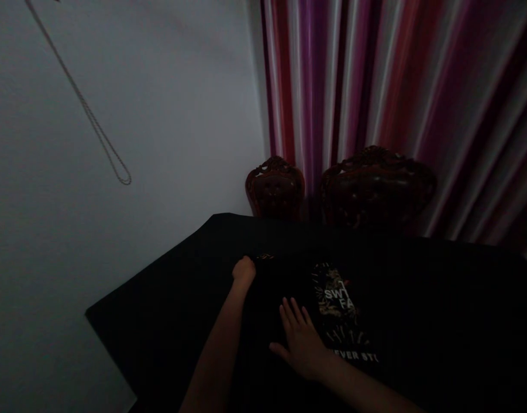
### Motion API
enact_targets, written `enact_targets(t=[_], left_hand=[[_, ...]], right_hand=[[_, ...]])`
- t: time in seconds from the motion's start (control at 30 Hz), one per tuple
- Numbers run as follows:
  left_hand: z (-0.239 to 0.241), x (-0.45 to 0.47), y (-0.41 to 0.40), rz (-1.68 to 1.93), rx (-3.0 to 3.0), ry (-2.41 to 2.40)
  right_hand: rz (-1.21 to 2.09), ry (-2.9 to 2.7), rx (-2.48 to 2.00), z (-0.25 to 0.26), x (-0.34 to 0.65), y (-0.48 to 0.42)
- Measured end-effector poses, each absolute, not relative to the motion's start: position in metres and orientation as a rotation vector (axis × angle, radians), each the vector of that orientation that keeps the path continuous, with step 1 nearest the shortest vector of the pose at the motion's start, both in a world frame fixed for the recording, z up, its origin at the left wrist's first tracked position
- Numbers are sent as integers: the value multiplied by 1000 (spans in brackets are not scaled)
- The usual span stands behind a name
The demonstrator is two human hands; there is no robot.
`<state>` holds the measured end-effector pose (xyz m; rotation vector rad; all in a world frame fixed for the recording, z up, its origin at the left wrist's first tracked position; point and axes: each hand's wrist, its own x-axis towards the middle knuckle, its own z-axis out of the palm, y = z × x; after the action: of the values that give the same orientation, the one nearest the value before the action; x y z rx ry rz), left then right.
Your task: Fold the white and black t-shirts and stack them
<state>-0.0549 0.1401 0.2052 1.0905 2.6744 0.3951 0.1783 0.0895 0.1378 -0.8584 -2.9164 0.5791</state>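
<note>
A black printed shirt (352, 298) lies on the dark tabletop, its outline nearly lost in the gloom. White lettering and tan shapes show on its front, and a small tan mark sits farther left by my left hand (244, 271). That hand is closed, its fingers curled down at the cloth; the exact edge it grips is too dark to make out. My right hand (301, 343) lies flat with fingers spread, palm down on the black cloth, just left of the print. Its wrist covers part of the lower lettering.
The black-covered table (160, 292) meets a pale wall (181, 115) on the left. Two carved, dark padded chairs (275, 186) stand beyond its far edge, before a striped curtain (353, 80). A beaded cord (97, 126) hangs along the wall.
</note>
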Motion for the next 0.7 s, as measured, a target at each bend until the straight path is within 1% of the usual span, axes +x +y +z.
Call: enact_targets(t=[0.1, 0.2, 0.3, 0.4, 0.47, 0.53, 0.63, 0.7], left_hand=[[231, -27, 167, 516, 1350, 2525], [244, 8, 178, 567, 1613, 2256], [236, 33, 152, 581, 1808, 2063], [209, 44, 96, 602, 1949, 2010], [184, 48, 59, 549, 2051, 2008], [159, 51, 33, 424, 2154, 2014], [138, 53, 18, 242, 2238, 2058], [137, 54, 14, 170, 2244, 2109]], right_hand=[[798, -2907, -652, 152, 189, 58], [964, -2909, -488, 173, 207, 39], [1037, -2946, -508, 197, 237, 33], [949, -2886, -716, 203, 278, 36], [845, -2823, -917, 192, 305, 39], [751, -2771, -1062, 169, 327, 41], [642, -2723, -1084, 132, 351, 37], [596, -2712, -1026, 114, 363, 29]])
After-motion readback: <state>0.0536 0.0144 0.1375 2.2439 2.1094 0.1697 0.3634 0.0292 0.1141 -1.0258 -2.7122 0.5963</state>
